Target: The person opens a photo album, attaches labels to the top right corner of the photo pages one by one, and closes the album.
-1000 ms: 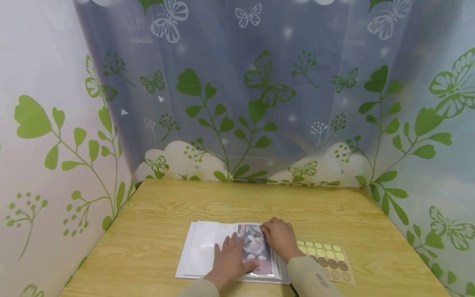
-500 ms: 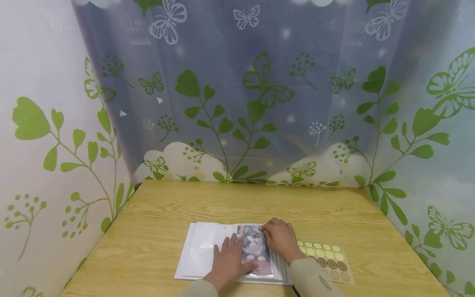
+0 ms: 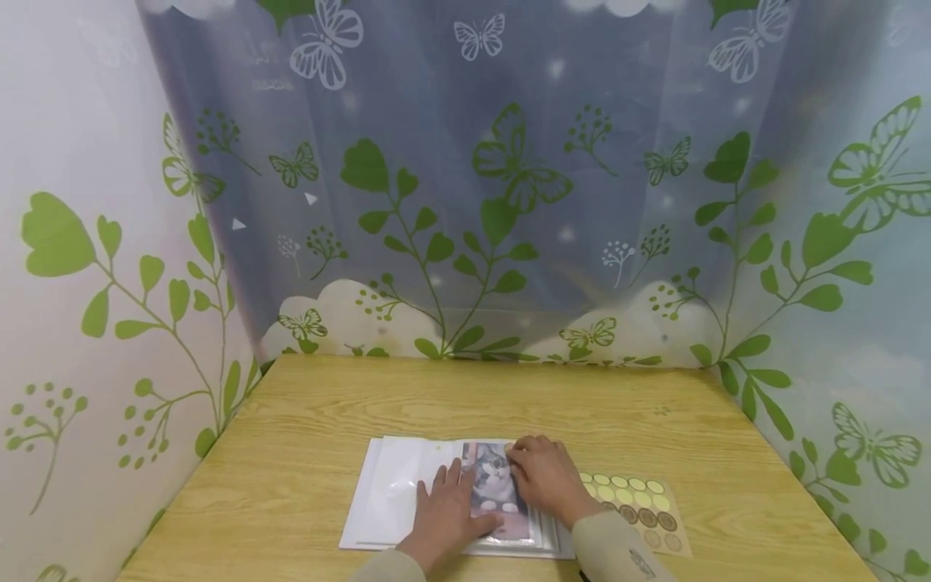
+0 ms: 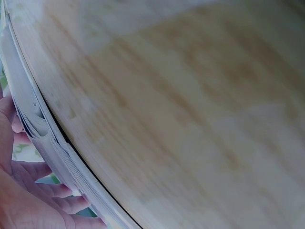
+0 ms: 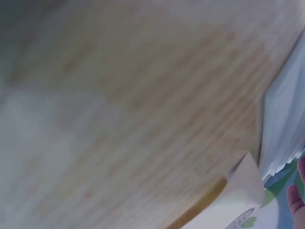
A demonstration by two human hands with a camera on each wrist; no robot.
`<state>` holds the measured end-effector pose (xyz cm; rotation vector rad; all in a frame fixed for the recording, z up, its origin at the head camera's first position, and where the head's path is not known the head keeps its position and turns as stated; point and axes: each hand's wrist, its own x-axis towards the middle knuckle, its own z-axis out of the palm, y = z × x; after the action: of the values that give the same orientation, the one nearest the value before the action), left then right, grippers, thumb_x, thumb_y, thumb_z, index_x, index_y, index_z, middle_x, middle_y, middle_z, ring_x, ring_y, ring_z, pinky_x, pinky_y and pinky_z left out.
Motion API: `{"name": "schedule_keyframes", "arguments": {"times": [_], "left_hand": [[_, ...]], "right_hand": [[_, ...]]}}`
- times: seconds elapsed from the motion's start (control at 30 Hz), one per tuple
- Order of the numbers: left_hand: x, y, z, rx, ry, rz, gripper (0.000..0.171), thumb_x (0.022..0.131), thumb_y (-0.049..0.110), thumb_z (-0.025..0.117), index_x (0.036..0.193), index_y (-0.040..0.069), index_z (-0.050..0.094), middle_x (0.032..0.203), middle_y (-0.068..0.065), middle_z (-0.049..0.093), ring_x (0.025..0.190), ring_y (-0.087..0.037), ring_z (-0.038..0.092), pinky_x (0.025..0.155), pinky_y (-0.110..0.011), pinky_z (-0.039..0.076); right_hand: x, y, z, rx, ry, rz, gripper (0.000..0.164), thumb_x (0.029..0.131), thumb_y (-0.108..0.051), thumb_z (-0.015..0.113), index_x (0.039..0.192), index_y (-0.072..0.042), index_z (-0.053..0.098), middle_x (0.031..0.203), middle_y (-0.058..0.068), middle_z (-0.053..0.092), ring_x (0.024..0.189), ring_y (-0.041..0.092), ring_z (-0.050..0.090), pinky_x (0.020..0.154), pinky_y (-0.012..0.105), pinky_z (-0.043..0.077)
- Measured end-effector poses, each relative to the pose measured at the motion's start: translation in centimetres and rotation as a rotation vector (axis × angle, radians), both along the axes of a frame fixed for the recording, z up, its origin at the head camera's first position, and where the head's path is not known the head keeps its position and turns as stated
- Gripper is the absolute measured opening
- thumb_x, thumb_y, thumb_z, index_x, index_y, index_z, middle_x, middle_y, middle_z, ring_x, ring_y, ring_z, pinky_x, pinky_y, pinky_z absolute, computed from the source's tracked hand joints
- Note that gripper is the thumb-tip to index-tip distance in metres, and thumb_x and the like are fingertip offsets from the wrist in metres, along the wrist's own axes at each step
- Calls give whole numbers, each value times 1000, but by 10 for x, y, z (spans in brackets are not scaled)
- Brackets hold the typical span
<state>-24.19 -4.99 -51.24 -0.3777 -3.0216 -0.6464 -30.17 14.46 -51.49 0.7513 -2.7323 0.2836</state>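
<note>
An open white photo album (image 3: pixel 389 501) lies on the table, with a kitten photo (image 3: pixel 496 485) in a clear sleeve on its right-hand page. My left hand (image 3: pixel 445 511) rests spread across the middle of the album, its thumb over the lower part of the photo. Curled fingers of my right hand (image 3: pixel 549 475) are at the photo's upper right corner and seem to pinch a small round sticker, mostly hidden by the fingertips. The left wrist view has the album's page edges (image 4: pixel 71 167) beside the left hand; only fingertips of the right hand show in the right wrist view.
A sheet of round stickers (image 3: pixel 667 535), yellow and brown, lies right of the album, partly under the right forearm. The wooden table (image 3: pixel 291 412) extends behind and to both sides. Curtains (image 3: pixel 407 210) with leaves and butterflies enclose the back and sides.
My right hand stays at the photo's upper right corner, its fingertips shifting slightly. The small sticker edge seen half a second ago is now harder to make out. My left hand holds its place.
</note>
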Motion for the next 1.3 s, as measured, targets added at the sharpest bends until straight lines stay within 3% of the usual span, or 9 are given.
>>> {"name": "schedule_keyframes", "arguments": {"times": [0.23,0.53,1.03,1.3], "left_hand": [[0,1,0,-7,18,-2,90,81,62,69,144,1,48,149,-26,41,135,-47,38,106,-71,28],[-2,1,-1,10,24,-6,87,81,59,71,141,-1,50,148,-27,41,135,-48,38,105,-73,27],[1,0,-2,17,22,-19,86,82,60,69,140,-2,51,147,-28,42,135,-49,38,104,-73,27],[2,-1,-3,39,46,-23,86,82,59,70,138,-4,52,146,-29,43,134,-50,38,103,-74,27]], "right_hand": [[8,2,-1,121,23,21,38,100,-30,56,129,-7,65,128,9,63,119,31,56,99,55,44],[16,0,-1,126,-157,0,62,103,-49,40,146,-4,47,150,10,45,138,33,40,113,60,26],[19,-7,0,80,-133,-54,58,102,-49,45,141,-7,53,144,12,51,136,36,41,113,64,23],[18,-9,-2,138,-137,-72,61,102,-52,41,144,-8,51,148,11,47,139,35,38,114,63,21]]}}
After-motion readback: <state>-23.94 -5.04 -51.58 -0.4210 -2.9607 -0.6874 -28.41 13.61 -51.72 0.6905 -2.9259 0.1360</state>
